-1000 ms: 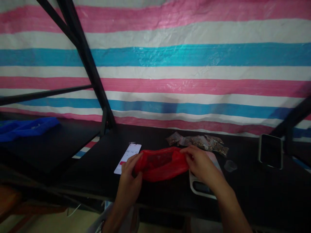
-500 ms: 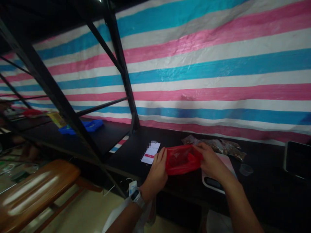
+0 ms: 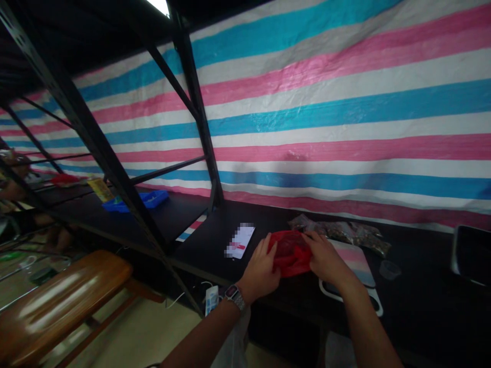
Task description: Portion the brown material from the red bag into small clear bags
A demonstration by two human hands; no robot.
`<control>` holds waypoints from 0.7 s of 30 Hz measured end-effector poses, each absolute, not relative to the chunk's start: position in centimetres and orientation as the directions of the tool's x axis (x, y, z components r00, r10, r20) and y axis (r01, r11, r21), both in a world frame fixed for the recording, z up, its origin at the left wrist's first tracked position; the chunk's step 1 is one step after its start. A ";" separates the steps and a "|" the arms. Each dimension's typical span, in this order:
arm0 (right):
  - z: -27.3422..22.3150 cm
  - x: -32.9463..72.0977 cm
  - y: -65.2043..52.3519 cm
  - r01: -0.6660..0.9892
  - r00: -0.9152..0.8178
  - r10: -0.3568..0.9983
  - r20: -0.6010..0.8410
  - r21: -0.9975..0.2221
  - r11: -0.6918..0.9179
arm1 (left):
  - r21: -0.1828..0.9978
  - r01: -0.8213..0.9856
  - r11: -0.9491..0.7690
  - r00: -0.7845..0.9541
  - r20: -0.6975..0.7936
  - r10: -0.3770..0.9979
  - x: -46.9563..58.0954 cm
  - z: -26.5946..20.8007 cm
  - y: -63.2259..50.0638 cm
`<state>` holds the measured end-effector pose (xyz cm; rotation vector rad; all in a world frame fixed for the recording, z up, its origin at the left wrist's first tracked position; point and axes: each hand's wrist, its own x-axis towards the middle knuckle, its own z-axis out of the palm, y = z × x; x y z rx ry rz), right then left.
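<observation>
A red plastic bag [image 3: 293, 258] is held between my hands above the front part of the black table, its mouth spread open toward me. My left hand [image 3: 264, 267], with a watch at the wrist, grips the bag's left edge. On the right edge, my right hand [image 3: 324, 256] has its fingers closed over the rim. Under my right forearm lies a white kitchen scale [image 3: 355, 260], partly hidden by the arm. A lit phone [image 3: 242, 242] rests on the table left of the bag.
Clear bags of brown pieces [image 3: 351, 232] lie behind the scale. A small clear cup [image 3: 390, 270] stands to its right, and a dark tray [image 3: 473, 253] at the far right. Black metal posts [image 3: 203, 128] rise at left, near a blue tray [image 3: 153, 199] and a wooden stool [image 3: 72, 291].
My hands have come closer together, and the bag's rim is now narrower and rounder. The view has shifted slightly, and more of the scale shows beside my right arm.
</observation>
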<state>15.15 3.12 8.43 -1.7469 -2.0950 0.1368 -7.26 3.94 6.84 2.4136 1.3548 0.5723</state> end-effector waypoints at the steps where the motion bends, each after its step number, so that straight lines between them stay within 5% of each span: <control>1: 8.3 15.4 3.1 0.925 -0.107 0.969 0.222 -0.335 0.179 | 0.450 0.739 -0.501 0.475 0.177 0.862 -7.5 6.6 4.1; 6: 8.0 16.5 3.0 0.922 -0.030 0.984 0.177 -0.376 0.095 | 0.451 0.753 -0.479 0.446 0.185 0.876 -8.9 6.0 5.3; 11: 8.9 19.0 3.4 0.897 0.008 0.961 0.277 -0.427 0.116 | 0.487 0.734 -0.473 0.378 0.285 0.881 -9.2 6.0 6.5; 15: 9.9 24.0 3.1 0.890 0.264 0.909 0.322 -0.444 -0.101 | 0.491 0.693 -0.527 0.318 0.448 0.835 -9.0 5.8 5.1; 17: 10.2 26.3 3.0 0.855 0.424 0.855 0.300 -0.443 -0.269 | 0.389 0.684 -0.617 0.266 0.655 0.707 -9.3 5.1 3.0; 21: 9.9 28.2 4.3 0.789 0.568 0.793 0.220 -0.420 -0.449 | 0.096 0.685 -0.722 0.413 0.765 0.494 -11.0 1.5 -2.5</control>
